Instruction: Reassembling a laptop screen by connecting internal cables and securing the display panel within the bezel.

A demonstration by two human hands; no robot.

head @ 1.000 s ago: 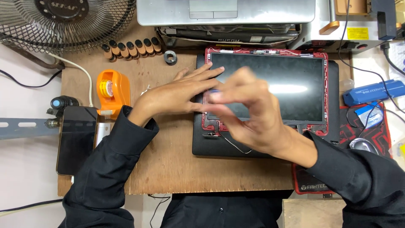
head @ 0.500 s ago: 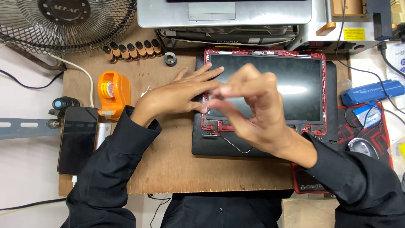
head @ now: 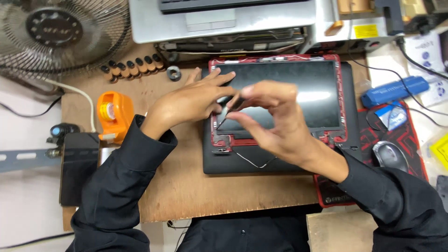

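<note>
Two hands work over a wooden board [head: 186, 186] that carries a dismantled laptop screen assembly. Nearest the person, at the board's right edge, a red-and-black mouse pad [head: 410, 140] holds a dark computer mouse [head: 391, 155]. Along the board's left edge lies a flat black block [head: 78, 168].

The right hand [head: 275, 123] hovers over the lower left part of the dark screen panel [head: 289, 93]; its thumb and forefinger are pinched shut on a thin dark tool [head: 223, 117], whose tip points down at the panel's lower left corner, by the red frame [head: 275, 60] that runs round the panel. The left hand [head: 191, 100] lies open and flat, fingers spread, fingertips pressing on the panel's left edge. A thin pale wire [head: 254, 161] curls on the black lid below the panel.

Toward the left side of the board stands an orange tape dispenser [head: 114, 112]. Further off, near the far left corner, a row of small dark cylinders [head: 133, 69] lies beside a small dark ring [head: 174, 73]. Beyond the board's far edge sit a silver laptop [head: 219, 18] and, at left, a fan [head: 56, 37]. A blue case [head: 394, 91] rests off the right side.
</note>
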